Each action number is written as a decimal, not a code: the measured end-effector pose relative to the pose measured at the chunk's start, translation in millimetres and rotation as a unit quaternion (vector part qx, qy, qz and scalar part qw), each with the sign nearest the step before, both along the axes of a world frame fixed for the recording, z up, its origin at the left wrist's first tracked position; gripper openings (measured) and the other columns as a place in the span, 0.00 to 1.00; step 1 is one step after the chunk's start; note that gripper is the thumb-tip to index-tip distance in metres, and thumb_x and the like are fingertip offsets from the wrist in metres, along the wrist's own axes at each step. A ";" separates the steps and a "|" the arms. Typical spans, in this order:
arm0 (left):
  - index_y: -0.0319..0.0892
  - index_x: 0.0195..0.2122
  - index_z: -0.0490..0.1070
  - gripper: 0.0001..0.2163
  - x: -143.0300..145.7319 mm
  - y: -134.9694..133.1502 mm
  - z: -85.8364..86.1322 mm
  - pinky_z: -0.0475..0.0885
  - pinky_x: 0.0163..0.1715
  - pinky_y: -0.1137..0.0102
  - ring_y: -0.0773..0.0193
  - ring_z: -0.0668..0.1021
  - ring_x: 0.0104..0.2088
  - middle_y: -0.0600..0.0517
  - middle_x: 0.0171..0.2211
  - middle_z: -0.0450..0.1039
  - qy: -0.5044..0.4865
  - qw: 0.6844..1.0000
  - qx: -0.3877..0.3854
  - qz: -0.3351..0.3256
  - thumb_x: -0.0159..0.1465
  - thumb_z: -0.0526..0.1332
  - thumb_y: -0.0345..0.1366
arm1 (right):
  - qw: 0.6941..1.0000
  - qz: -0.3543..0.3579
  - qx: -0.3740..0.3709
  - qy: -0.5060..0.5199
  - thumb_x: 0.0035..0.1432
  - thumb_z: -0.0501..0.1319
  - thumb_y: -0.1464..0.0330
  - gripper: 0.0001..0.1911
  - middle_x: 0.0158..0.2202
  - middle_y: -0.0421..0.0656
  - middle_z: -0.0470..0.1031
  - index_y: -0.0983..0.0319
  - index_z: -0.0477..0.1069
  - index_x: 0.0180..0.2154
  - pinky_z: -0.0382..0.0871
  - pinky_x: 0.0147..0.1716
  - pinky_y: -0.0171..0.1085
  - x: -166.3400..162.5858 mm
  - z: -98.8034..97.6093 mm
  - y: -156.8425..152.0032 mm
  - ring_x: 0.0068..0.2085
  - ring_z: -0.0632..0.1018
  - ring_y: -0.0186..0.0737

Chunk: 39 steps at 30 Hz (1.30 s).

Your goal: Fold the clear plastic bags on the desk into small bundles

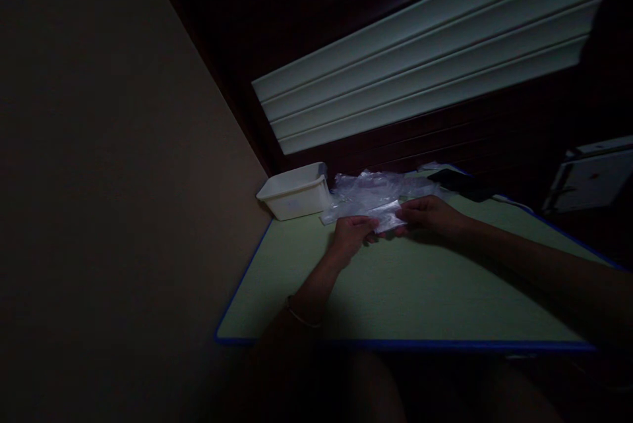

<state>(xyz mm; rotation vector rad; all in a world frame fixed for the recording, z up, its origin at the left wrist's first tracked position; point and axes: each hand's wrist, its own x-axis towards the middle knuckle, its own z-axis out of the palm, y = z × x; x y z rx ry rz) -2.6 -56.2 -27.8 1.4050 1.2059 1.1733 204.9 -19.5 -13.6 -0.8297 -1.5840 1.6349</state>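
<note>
Between my two hands is a small clear plastic bag [388, 215], shiny and stretched nearly flat above the table. My left hand [352, 236] pinches its left end, with the fingers closed. At the other end, my right hand [429, 213] grips the bag between thumb and fingers. Just behind it lies a loose heap of clear plastic bags [368, 187], crumpled and overlapping. The dim light hides whether anything is inside the held bag.
A white plastic bin [297, 194] stands at the table's back left, against the wall. The light green table [306, 284] has a blue edge. A dark object [462, 184] and a pale cable [514, 203] lie at the back right. Behind rises a dark panel with pale slats [420, 54].
</note>
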 end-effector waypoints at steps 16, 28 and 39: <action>0.35 0.34 0.74 0.19 3.9 -0.9 -1.3 0.68 0.25 0.73 0.68 0.76 0.25 0.47 0.30 0.77 -0.060 0.997 -0.023 -0.041 0.51 0.70 0.48 | 1.000 0.020 0.015 -0.008 0.47 0.70 0.58 0.15 0.28 0.46 0.79 0.64 0.77 0.29 0.69 0.29 0.35 0.4 -7.1 4.5 0.29 0.78 0.39; 0.33 0.33 0.77 0.16 2.9 0.4 -5.9 0.66 0.23 0.73 0.69 0.74 0.22 0.46 0.26 0.77 -0.016 0.999 -0.010 -0.030 0.56 0.67 0.45 | 1.000 0.029 0.003 -0.009 0.47 0.70 0.57 0.16 0.29 0.47 0.80 0.64 0.76 0.28 0.70 0.29 0.35 -2.3 -0.8 -4.0 0.29 0.78 0.38; 0.34 0.34 0.77 0.14 0.2 0.1 -4.0 0.64 0.21 0.74 0.69 0.74 0.21 0.45 0.27 0.79 -0.044 0.998 -0.024 -0.034 0.56 0.67 0.43 | 1.000 0.022 -0.010 0.014 0.47 0.70 0.58 0.15 0.24 0.44 0.76 0.65 0.76 0.27 0.64 0.24 0.33 0.3 -3.9 1.7 0.24 0.74 0.33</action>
